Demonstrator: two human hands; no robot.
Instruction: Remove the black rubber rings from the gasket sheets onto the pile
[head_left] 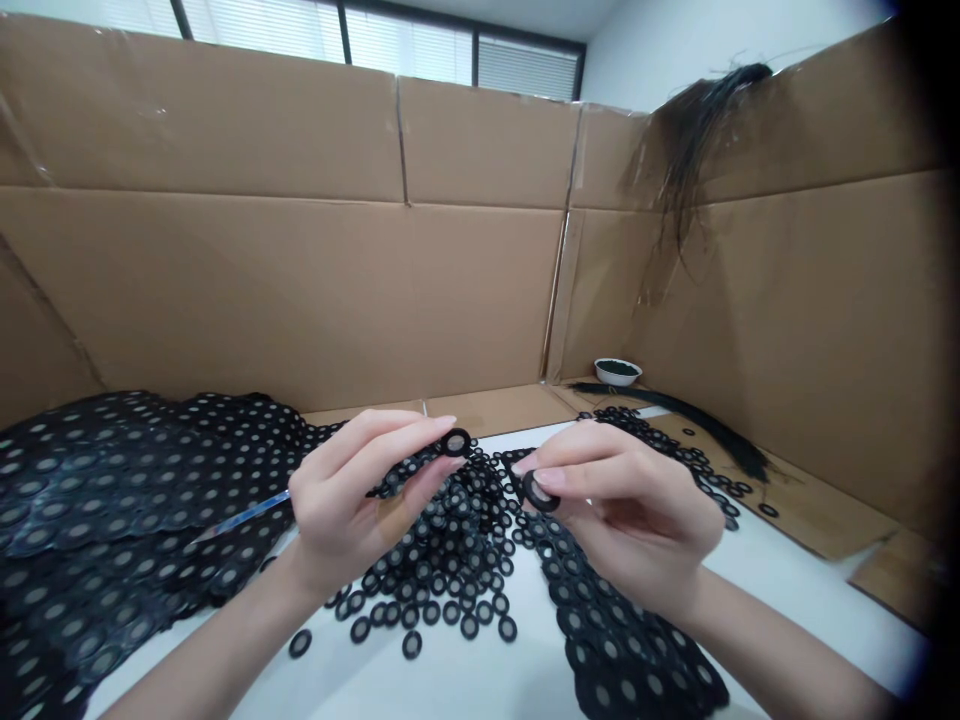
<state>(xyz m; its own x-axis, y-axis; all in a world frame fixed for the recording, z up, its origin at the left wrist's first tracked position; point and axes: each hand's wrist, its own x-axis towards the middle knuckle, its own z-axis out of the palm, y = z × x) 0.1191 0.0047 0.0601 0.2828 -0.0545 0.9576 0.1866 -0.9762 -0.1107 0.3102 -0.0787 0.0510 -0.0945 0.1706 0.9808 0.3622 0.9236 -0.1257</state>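
My left hand [356,495] pinches a small black ring [464,441] with a paler centre between thumb and fingertips, held up above the table. My right hand [637,500] grips another black ring [550,500] between thumb and forefinger, a little lower and to the right. The two rings are apart. Below and behind the right hand lies a joined black strip of rings [622,630]; whether the held ring is fastened to it I cannot tell. Between the hands is a heap of loose black rings [442,560] on the white table.
A wide sheet of joined rings [135,480] covers the left side, with a blue pen-like stick [255,512] on it. A white bowl [618,379] of dark bits and a bundle of black strands [705,420] lie back right. Cardboard walls [300,280] surround the table.
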